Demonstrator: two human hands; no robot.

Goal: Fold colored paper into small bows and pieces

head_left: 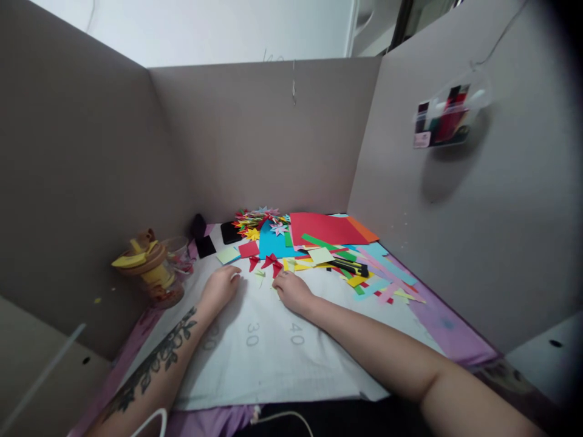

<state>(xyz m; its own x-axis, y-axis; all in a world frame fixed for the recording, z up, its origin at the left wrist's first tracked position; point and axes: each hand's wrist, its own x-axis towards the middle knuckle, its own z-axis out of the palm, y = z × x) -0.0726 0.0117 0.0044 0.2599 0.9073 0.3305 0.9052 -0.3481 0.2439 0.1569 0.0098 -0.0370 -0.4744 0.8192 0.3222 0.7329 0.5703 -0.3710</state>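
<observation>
My left hand (221, 285) rests on the white mat (273, 358) with its fingers curled, fingertips near a small pale green folded paper (260, 274). My right hand (292, 291) lies palm down beside it, fingers bent and pressed on the mat close to a small red folded paper piece (272, 263). Whether either hand pinches anything is hidden. Just beyond the hands lie red folded shapes, a red square (248, 249) and a pale green square (227, 255).
Coloured paper sheets (325, 229), strips (387, 285) and folded paper stars (262, 218) cover the far half of the mat. A jar with a yellow lid (150, 270) stands at the left. Black items (214, 240) lie at the back. Grey cardboard walls (264, 139) enclose the space.
</observation>
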